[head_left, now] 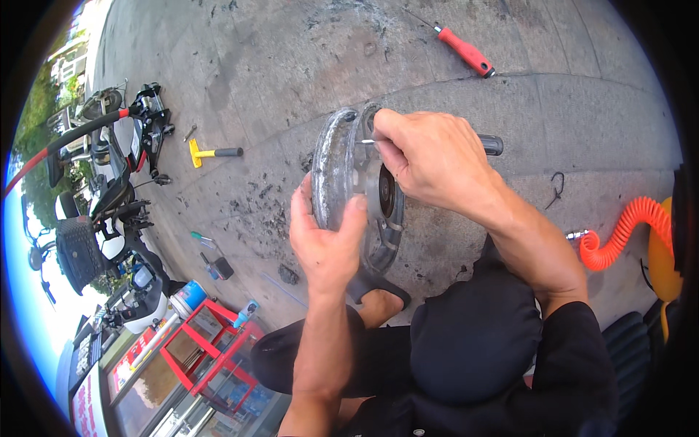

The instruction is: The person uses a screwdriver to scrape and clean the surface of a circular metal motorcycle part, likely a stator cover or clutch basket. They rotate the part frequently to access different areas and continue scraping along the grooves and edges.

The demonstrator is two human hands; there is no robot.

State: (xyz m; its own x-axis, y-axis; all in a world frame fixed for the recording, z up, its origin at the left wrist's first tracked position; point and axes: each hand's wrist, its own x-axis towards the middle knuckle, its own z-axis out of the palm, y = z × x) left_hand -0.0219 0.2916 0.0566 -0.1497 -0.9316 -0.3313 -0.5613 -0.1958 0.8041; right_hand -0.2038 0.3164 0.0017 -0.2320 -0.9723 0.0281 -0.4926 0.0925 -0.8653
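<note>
A small wheel rim (pixel 336 160), scuffed pale on its outer band, stands on edge in front of me. My left hand (pixel 328 244) grips its near side, thumb on the face and fingers round the outer band. My right hand (pixel 440 156) is closed in a pinch at the wheel's upper right. From its fingertips a thin pale tip (pixel 368 141) points at the rim. A dark ribbed handle end (pixel 492 145) sticks out beyond this hand, in line with the tip; the hand hides whether they join. The wheel's dark hub (pixel 386 191) faces right.
A red-handled screwdriver (pixel 466 52) lies at the far right, a yellow hammer (pixel 198 153) at left. An orange coiled air hose (pixel 619 237) hangs at right. A red stand (pixel 207 342) and parked motorbikes (pixel 109 211) are on the left. Dark crumbs (pixel 273 211) litter the concrete.
</note>
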